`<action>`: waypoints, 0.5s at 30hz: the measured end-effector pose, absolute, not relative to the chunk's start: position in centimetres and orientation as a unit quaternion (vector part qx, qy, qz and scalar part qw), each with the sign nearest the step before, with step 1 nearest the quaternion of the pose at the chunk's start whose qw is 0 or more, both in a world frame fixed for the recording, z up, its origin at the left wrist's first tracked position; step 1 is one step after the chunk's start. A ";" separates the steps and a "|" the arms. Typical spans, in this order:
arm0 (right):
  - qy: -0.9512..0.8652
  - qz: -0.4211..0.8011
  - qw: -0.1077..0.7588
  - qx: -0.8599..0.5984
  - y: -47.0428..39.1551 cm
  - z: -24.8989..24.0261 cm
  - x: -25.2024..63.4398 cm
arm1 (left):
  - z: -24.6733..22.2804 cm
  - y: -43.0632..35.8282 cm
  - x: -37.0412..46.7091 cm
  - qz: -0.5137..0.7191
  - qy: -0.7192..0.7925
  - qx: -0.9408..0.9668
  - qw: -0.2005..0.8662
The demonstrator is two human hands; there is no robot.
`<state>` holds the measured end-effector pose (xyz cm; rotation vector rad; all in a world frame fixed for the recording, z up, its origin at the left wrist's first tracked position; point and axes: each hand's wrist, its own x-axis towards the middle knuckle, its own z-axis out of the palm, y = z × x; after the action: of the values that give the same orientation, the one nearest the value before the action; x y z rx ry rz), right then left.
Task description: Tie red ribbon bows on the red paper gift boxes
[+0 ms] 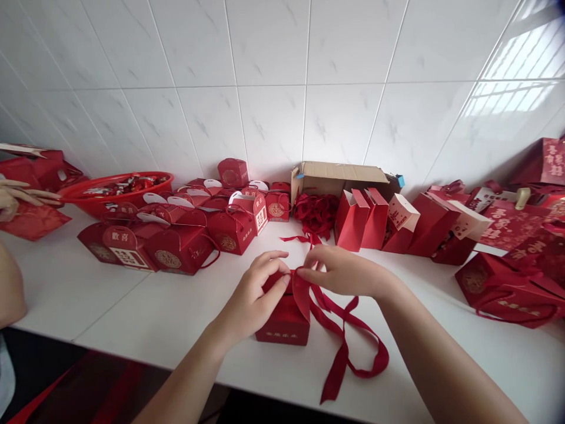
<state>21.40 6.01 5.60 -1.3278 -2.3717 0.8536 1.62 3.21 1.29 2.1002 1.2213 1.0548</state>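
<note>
A small red gift box [286, 324] stands upright near the table's front edge, between my hands. My left hand [258, 291] is at the box's left top, its thumb and fingers closed on the upper flap. From the right, my right hand [333, 268] pinches at the top of the same box, fingertips close to those of my left hand. A dark red ribbon [375, 359] runs from the top of the box and lies in loops on the table to its right. Fingers partly hide the box's top.
Filled red boxes [172, 247] stand at the left, beside a red basin [101, 203] of wrapped sweets. Behind are a cardboard box [344, 172] and a ribbon heap [315, 212]. Red bags [430, 227] line the right. Another person's hand [22, 194] holds a bag at far left.
</note>
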 end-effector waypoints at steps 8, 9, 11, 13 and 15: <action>-0.809 0.404 0.303 -0.302 6.0 6.3 20.9 | 2.4 3.2 2.2 0.558 0.397 0.706 0.180; -0.801 0.412 0.316 -0.297 5.9 6.6 20.9 | 2.4 3.1 2.0 0.566 0.400 0.700 0.169; -0.781 0.415 0.363 -0.295 5.3 7.4 21.3 | 2.1 2.6 1.5 0.552 0.417 0.703 0.163; -0.748 0.406 0.436 -0.292 4.3 8.4 22.1 | 1.6 1.9 0.8 0.493 0.435 0.735 0.169; -0.706 0.381 0.524 -0.286 3.1 9.4 23.4 | 1.0 1.3 0.2 0.424 0.447 0.769 0.171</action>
<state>23.37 3.06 9.39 -0.6840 -1.6890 0.9113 0.18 1.26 1.03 2.1841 1.2680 1.2040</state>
